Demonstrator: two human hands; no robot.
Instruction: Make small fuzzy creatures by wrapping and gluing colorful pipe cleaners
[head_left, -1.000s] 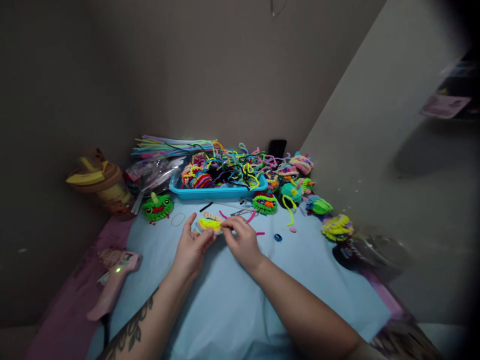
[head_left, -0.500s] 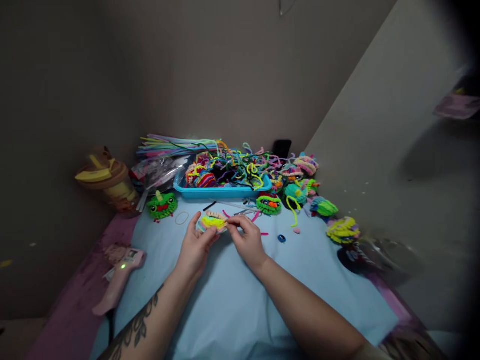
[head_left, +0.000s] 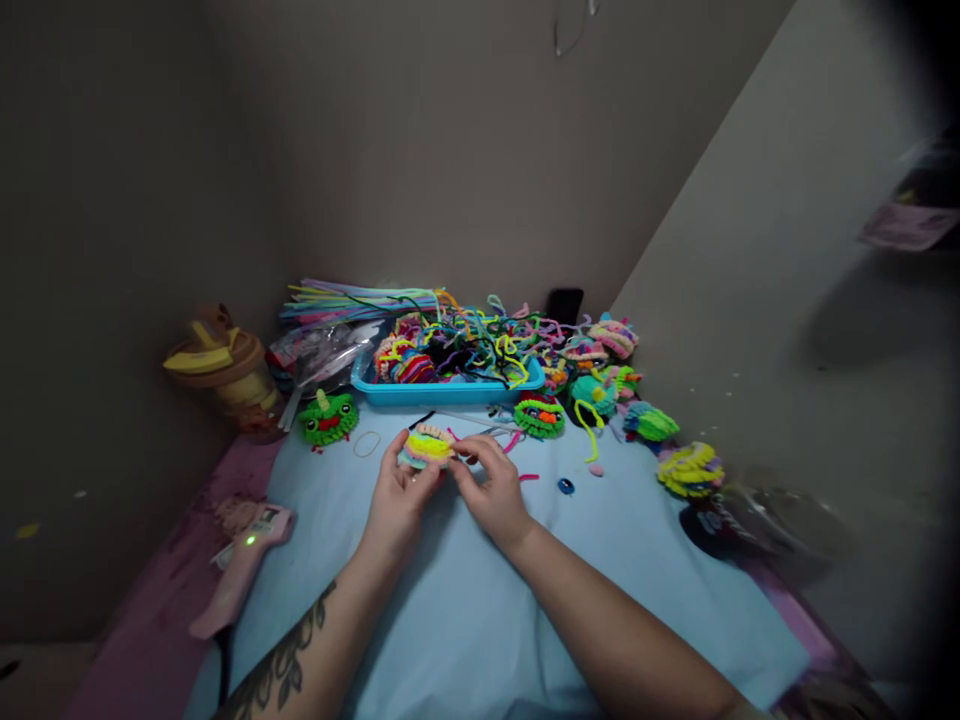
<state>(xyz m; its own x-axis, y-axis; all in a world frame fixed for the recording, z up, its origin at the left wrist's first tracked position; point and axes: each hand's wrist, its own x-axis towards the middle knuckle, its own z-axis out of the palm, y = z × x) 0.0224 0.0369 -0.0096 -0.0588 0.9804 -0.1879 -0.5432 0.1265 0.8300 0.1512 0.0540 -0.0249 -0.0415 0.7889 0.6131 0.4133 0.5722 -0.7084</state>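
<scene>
Above the blue cloth, a small striped pipe-cleaner piece in yellow, peach and pale blue is held between both hands. My left hand grips its left side, thumb below and fingers behind. At the piece's right edge, my right hand pinches with thumb and forefinger; what exactly sits between those fingertips is too small to tell. Just beyond the right hand lie pink pipe-cleaner scraps and a grey tool, partly hidden. A small dark blue oval rests to the right.
A blue tray heaped with coloured pipe cleaners stands at the back. Green frog-like figures and other fuzzy pieces lie around. On the left are a pink glue gun with its cord and a lidded cup.
The left thumb has moved down off the front of the striped piece, so more of its yellow and pale stripes shows. The right hand still pinches its edge. The view has shifted slightly.
</scene>
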